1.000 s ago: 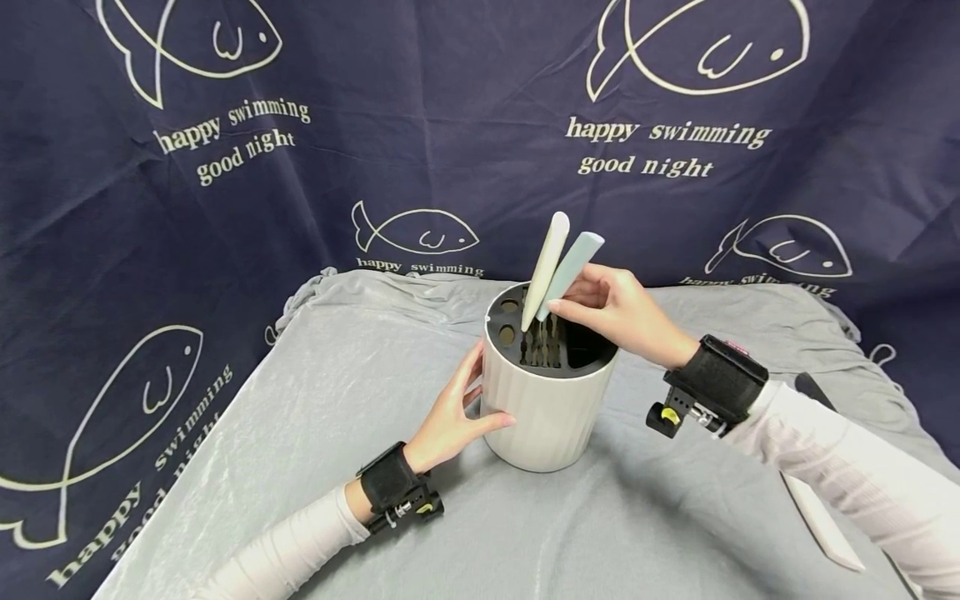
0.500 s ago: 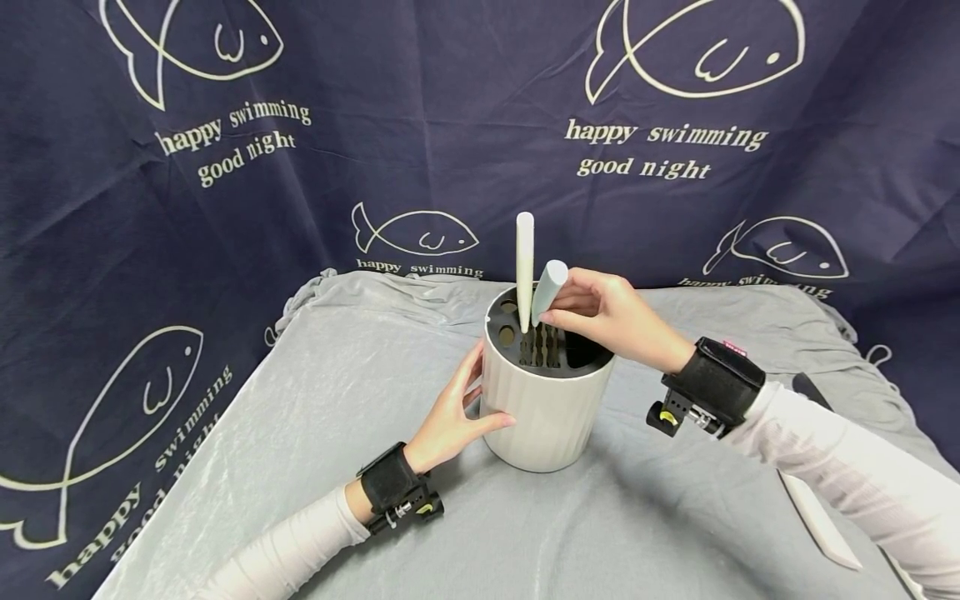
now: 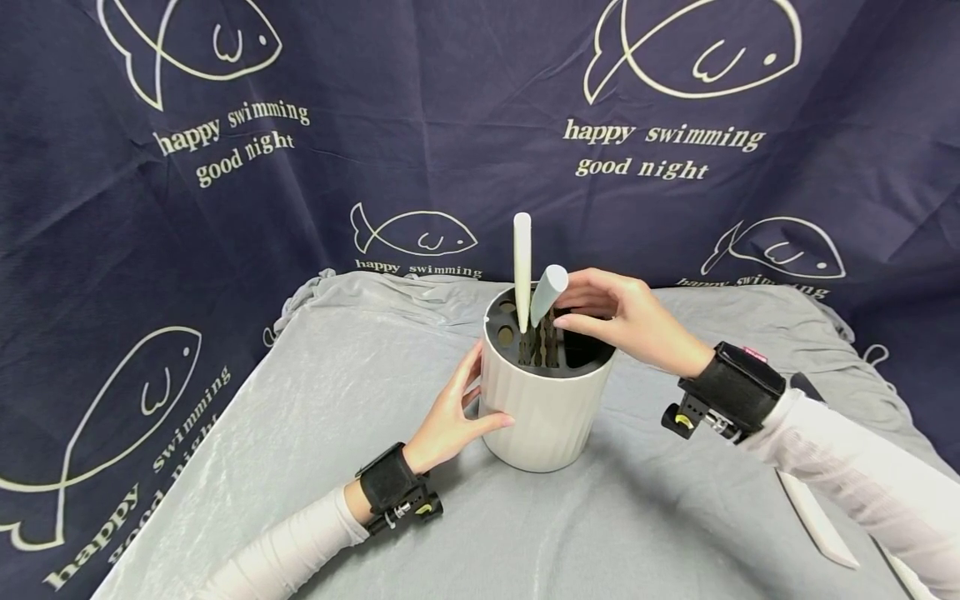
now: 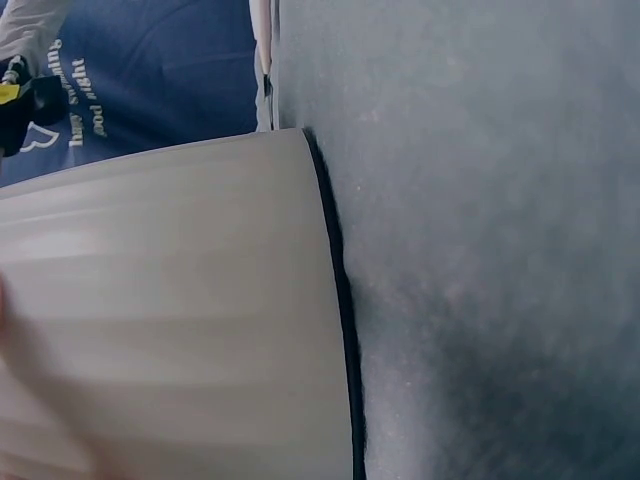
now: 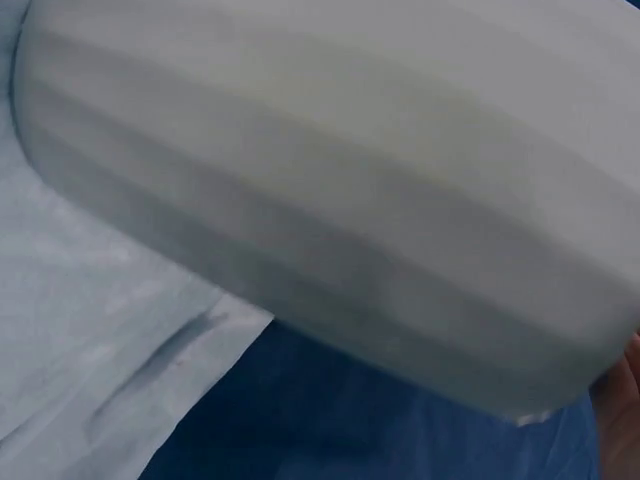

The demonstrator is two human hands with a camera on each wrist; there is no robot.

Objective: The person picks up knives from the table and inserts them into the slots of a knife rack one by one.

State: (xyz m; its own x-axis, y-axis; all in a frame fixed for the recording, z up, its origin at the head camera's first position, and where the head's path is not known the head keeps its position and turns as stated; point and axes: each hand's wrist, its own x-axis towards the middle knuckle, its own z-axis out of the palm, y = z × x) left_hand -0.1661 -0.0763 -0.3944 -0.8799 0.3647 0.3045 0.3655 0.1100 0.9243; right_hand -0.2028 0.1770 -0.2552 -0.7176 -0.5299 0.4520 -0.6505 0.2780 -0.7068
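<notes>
The white ribbed knife holder [image 3: 543,421] stands upright on the grey cloth [image 3: 637,542], near its far edge, before a navy curtain [image 3: 450,158]. In its black slotted insert [image 3: 512,355] stand a cream handle [image 3: 522,267], near upright, and a pale blue handle [image 3: 550,296], leaning right; their lower ends are hidden. The left hand [image 3: 450,421], thumb and fingers spread, rests against the holder's wall. The right hand [image 3: 633,321], thumb and fingers parted, grips nothing beside the blue handle; contact is unclear. It partly covers the insert's large compartment. Rightward, a sleeve [image 3: 855,467] crosses above a white blade [image 3: 817,518].
</notes>
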